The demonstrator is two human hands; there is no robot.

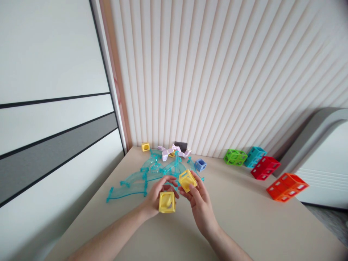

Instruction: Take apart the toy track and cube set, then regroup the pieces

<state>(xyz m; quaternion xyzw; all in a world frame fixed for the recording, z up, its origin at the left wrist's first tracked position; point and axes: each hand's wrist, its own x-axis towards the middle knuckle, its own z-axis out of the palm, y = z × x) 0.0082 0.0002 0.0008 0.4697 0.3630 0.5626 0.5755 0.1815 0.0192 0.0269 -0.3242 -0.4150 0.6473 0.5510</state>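
Note:
My right hand point(201, 203) is closed on a yellow cube block point(187, 180), which it holds tilted, thumb on the near side. Close beside it, my left hand point(156, 194) curls behind a second yellow cube block point(167, 202) with a rounded inner surface. That block covers part of the palm, so the grip itself is partly hidden. The fingertips of my left hand come near the block in my right hand. Just beyond both hands lie several translucent teal track pieces point(130, 185), some overlapping.
Behind the track pieces are lilac pieces point(164, 153), a dark block point(181, 146) and another yellow cube point(145, 146). A blue cube point(200, 165) lies right of them. Green point(235, 157), teal point(255, 156), red point(265, 168) and orange point(287, 186) frame blocks stand at the right.

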